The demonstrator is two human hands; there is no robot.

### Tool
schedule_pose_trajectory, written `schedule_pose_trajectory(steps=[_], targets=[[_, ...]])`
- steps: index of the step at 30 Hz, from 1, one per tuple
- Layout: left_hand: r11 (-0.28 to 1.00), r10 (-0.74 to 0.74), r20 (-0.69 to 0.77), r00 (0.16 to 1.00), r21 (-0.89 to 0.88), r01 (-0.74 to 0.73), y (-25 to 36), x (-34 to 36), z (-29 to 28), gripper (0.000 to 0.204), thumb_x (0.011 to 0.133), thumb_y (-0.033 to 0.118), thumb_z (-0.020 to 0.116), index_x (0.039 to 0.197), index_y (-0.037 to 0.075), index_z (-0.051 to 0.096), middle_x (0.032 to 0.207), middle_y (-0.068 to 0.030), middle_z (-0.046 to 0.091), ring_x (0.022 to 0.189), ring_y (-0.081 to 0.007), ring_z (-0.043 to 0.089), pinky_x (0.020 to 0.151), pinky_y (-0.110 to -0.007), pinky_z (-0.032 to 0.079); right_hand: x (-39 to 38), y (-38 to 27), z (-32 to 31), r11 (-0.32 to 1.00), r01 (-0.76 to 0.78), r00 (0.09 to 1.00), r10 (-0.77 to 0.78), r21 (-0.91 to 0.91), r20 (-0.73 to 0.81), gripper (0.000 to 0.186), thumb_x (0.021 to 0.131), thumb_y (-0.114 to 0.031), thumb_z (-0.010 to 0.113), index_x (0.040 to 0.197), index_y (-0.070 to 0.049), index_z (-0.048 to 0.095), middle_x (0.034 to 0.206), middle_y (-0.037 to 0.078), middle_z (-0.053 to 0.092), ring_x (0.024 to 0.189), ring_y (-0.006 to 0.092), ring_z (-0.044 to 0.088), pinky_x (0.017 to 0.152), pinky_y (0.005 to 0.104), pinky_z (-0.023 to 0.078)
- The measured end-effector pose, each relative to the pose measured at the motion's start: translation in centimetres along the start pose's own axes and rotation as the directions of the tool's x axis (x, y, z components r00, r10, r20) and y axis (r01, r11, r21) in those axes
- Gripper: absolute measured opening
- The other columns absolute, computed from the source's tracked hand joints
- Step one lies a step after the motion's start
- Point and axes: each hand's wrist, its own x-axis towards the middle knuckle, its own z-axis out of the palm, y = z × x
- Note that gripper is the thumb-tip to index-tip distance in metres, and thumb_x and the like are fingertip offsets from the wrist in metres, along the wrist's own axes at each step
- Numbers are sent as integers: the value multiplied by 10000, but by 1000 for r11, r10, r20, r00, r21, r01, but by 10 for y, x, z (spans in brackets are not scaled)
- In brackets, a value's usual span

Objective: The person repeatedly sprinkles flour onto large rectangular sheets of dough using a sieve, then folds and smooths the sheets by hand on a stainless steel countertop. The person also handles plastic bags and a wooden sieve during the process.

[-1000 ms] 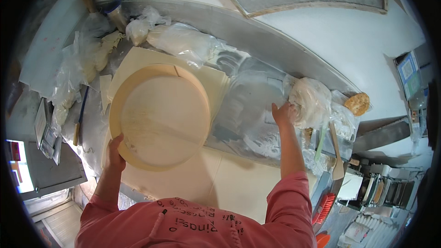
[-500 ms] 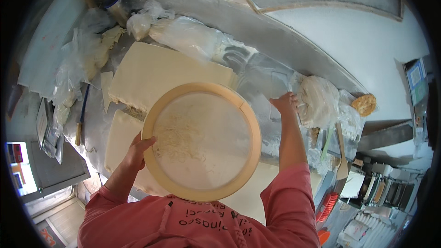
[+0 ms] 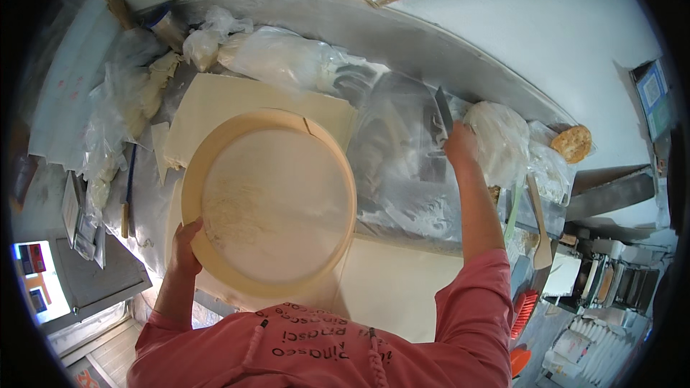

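Note:
My left hand (image 3: 186,247) grips the lower left rim of a large round sieve (image 3: 343,165) with a pale wooden frame. Flour-coloured shreds lie on the left part of its mesh. Tilted, the sieve hangs over stacked sheets of dough (image 3: 248,97) and partly hides them. Out to the right, my right hand (image 3: 461,142) is closed round the handle of a knife (image 3: 443,109), whose dark blade points up and away from me. Its handle is mostly hidden by the fingers. Close to that hand sits a plastic-wrapped pale bundle (image 3: 497,145).
Floury metal worktop (image 3: 402,154) lies between the dough and my right hand. Plastic bags (image 3: 277,57) line the back edge. On the right are a round flatbread (image 3: 572,144), a wooden spatula (image 3: 541,244) and a red brush (image 3: 524,314). A blue-handled tool (image 3: 129,187) lies left.
The sieve has moved left with my left hand, uncovering dough at its lower right. My right hand, with no tool visible in it before, now has a knife raised in it.

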Motion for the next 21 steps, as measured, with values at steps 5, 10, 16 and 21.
schedule_pose_trajectory(steps=[5, 10, 16, 21], targets=[[999, 31, -96, 995, -33, -34, -1, 6, -20, 457, 813, 261, 528, 1179, -10, 489, 1011, -107, 595, 869, -224, 603, 762, -342, 487, -4, -58, 12, 979, 192, 980, -187, -71, 68, 139, 829, -116, 507, 946, -55, 553, 1017, 164, 566, 950, 340, 566, 781, 439, 487], [974, 77, 31, 997, 212, -82, -8, 20, -20, 397, 817, 172, 556, 1166, -8, 500, 997, -98, 603, 849, -194, 599, 727, -306, 495, 56, -67, 1, 946, 245, 964, -261, -214, -50, 150, 828, -139, 525, 959, -81, 569, 1027, 122, 581, 976, 331, 551, 784, 418, 489], [948, -188, 283, 941, 303, 99, -55, 58, 126, 764, 821, 314, 646, 1375, 19, 210, 1132, -139, 568, 885, -170, 543, 741, -303, 446, 88, -46, -13, 949, 289, 936, -254, -123, 243, 228, 833, -256, 534, 971, -79, 573, 986, 141, 612, 931, 345, 572, 778, 455, 459], [852, 20, 453, 891, 460, -253, -115, 111, 243, 578, 835, 396, 584, 1247, 31, 407, 1035, -193, 555, 945, -280, 562, 779, -394, 448, 69, -55, -74, 959, 263, 963, -255, -111, 83, 225, 853, -255, 518, 972, -78, 588, 952, 153, 610, 912, 352, 568, 779, 455, 443]])
